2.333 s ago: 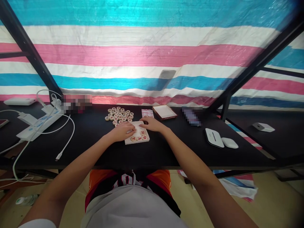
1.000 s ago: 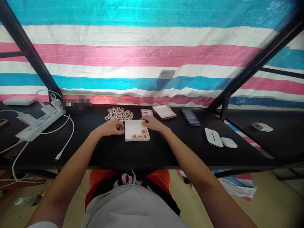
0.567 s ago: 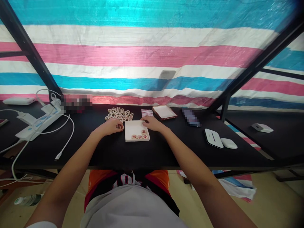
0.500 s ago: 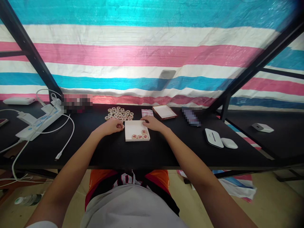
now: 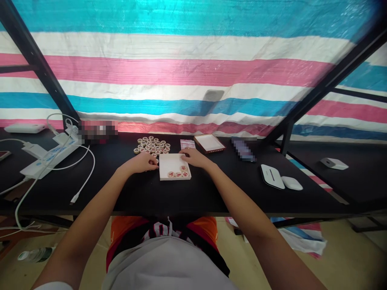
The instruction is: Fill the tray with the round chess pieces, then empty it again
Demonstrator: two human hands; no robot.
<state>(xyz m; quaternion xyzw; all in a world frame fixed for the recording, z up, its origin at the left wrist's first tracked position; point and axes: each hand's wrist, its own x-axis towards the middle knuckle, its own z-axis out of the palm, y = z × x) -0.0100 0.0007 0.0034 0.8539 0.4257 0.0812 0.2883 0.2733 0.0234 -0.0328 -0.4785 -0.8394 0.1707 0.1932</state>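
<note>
On the table (image 5: pixel 193 197), the white tray (image 5: pixel 168 163) is pinched at one corner by the right hand (image 5: pixel 196 157), but its pieces (image 5: pixel 178 174) could be jarred if bumped by the left hand (image 5: pixel 140 162), whose grip cannot be told.

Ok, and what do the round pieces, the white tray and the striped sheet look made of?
Round pieces: wood or plastic, I can't tell which; smooth-looking and cream, with red or dark characters. White tray: probably cardboard, perhaps plastic, with plain matte surfaces and thin straight walls. Striped sheet: most likely plastic tarpaulin, slightly glossy, given its creases and bright highlights.
</note>
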